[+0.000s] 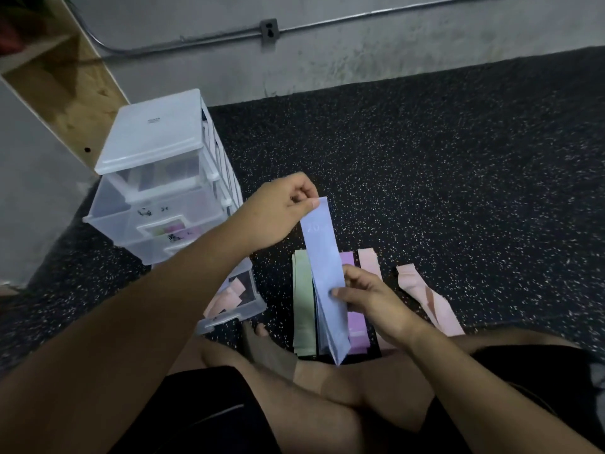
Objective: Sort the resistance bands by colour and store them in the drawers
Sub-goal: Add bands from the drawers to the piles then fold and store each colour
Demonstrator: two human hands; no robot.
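Over speckled black flooring [425, 158], I held the blue band [322, 257] near the drawers [157, 204], left hand [278, 211] pinching its top, right hand [370, 299] pinching its middle, and judged a slack pinch could drop it onto the green pile [302, 296], mixing colours.

1. Looks like a rough-finished gym room: black speckled rubber floor [425, 158] spreading under and beyond the left grip [288, 204].
2. Past it, a bare concrete wall [360, 60] with exposed conduit [229, 36] and a metal outlet box [269, 31].
3. Off to its left, a raw plywood shelf [65, 86].
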